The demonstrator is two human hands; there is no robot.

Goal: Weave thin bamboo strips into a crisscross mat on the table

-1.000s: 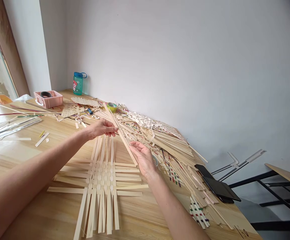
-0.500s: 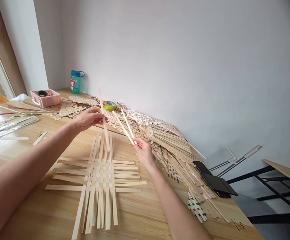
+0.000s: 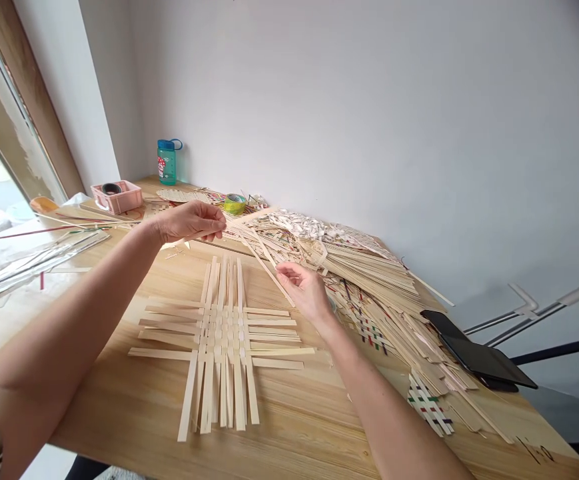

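Bamboo strip (image 3: 262,267) slants down and rightward from the left hand (image 3: 189,223), clamped on its upper end, to just beside the open right hand (image 3: 305,291), above the woven bamboo mat (image 3: 224,333) on the counter (image 3: 289,427).

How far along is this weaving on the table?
The flat pale wooden-strip woven square looks done at its centre. In hand: the left hand seems to pinch a long pale strip, with the open right hand beside it. Left: the unwoven strip ends and the heaped loose strips.
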